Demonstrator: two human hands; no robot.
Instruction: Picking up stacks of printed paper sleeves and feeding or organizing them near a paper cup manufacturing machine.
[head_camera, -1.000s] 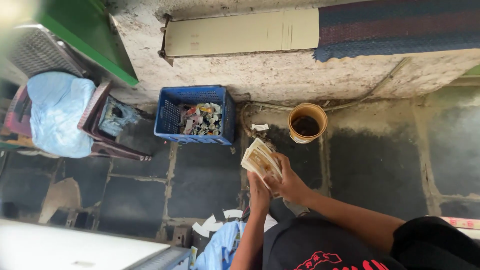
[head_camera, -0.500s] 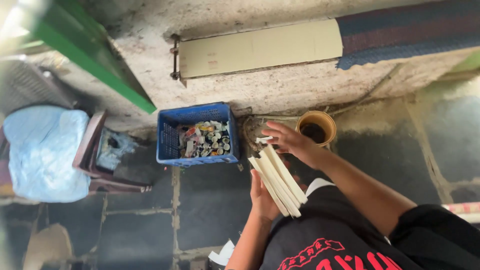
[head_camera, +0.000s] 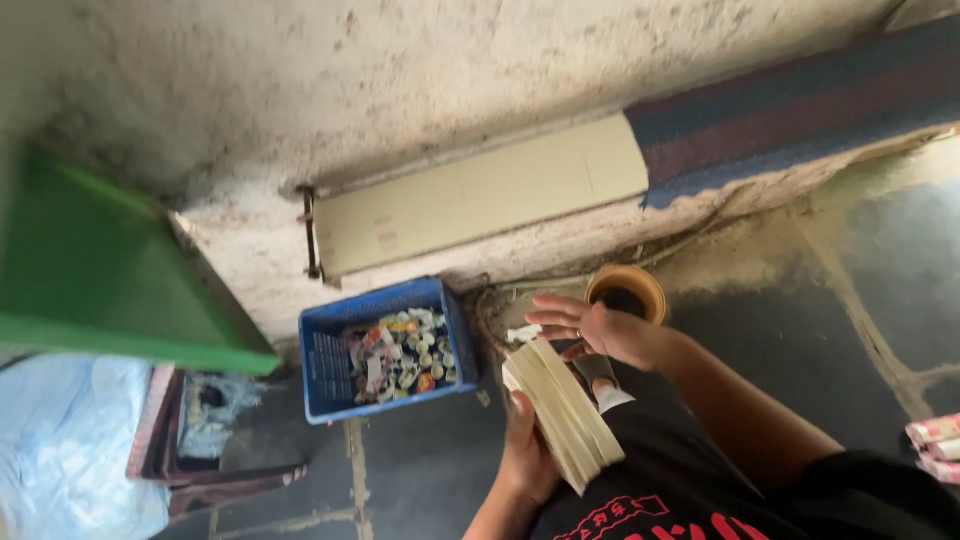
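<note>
A thick stack of pale cards (head_camera: 562, 412) held over the person's lap.

The left hand (head_camera: 528, 455) grips the stack from below, fingers closed around it; the right hand (head_camera: 600, 328) rests on its top end, fingers spread open. Just beyond stand a blue crate (head_camera: 385, 352) of small bits and a tan cup (head_camera: 627, 292) on the stone floor (head_camera: 780, 330).

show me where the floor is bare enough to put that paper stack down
Bare dark floor lies below the blue crate, beside the left hand holding the stack. Crowded: crate, orange cup and right hand sit close together.
</note>
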